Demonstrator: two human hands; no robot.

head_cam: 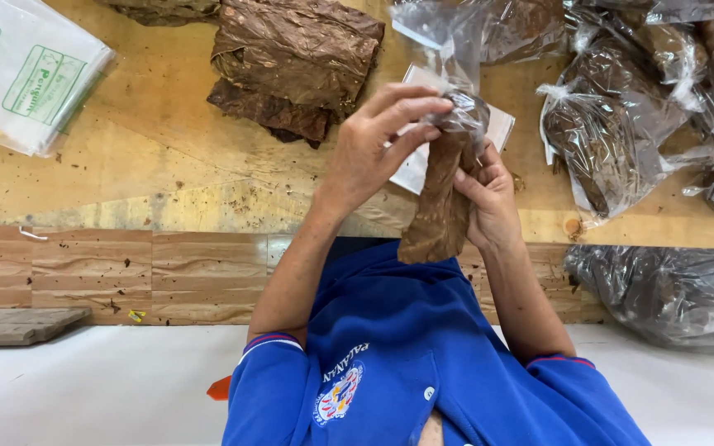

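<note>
At upper left lay a stack of white printed bags (22, 70); at upper centre, a pile of loose brown leaves (291, 62). Your left hand (373, 149) pinched the clear bag (448, 78) at its mouth, apparently to hold it open. Your right hand (489, 202) gripped the rolled brown leaf bundle (440, 198) at centre, fingers closed round it. Filled bags (613, 124) sat at right.
</note>
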